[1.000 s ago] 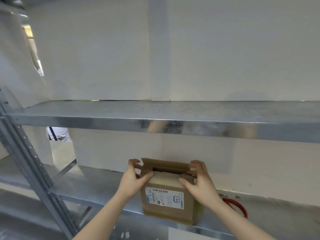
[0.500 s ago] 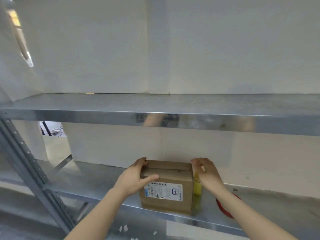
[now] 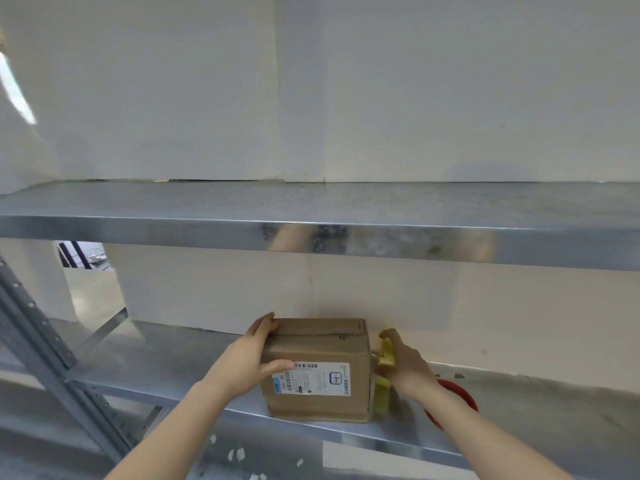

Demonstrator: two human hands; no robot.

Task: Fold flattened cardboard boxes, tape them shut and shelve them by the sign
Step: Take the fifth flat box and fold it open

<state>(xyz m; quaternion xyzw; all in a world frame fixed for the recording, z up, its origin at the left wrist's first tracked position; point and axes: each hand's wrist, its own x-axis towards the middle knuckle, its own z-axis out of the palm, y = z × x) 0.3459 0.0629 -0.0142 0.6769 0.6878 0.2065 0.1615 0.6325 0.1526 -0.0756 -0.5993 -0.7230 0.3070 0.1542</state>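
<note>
Both of your hands are at the cardboard box (image 3: 322, 355), but only one is on it now. Your left hand (image 3: 249, 362) braces the box's left side, fingers laid over the top left corner and thumb stretched across the front, just touching the white label (image 3: 311, 379). Your right hand (image 3: 405, 365) has come off the box and curls round a yellow object (image 3: 386, 355) just beside the right face; what that object is cannot be told. A second ago the top flaps stood open with both hands folding them in. Half a second ago they lay flat, with your right hand at the top right corner. They lie flat now, so the folding looks finished and taping is probably next. Whether fresh tape already crosses the seam is not clear. The box stands upright on the lower shelf (image 3: 156, 368), close to its front edge, in much the same place as before. A red ring (image 3: 460, 393) lies on that shelf behind your right wrist. Above runs the upper shelf (image 3: 173, 209), and the rack's perforated post (image 3: 34, 334) rises at the left.
</note>
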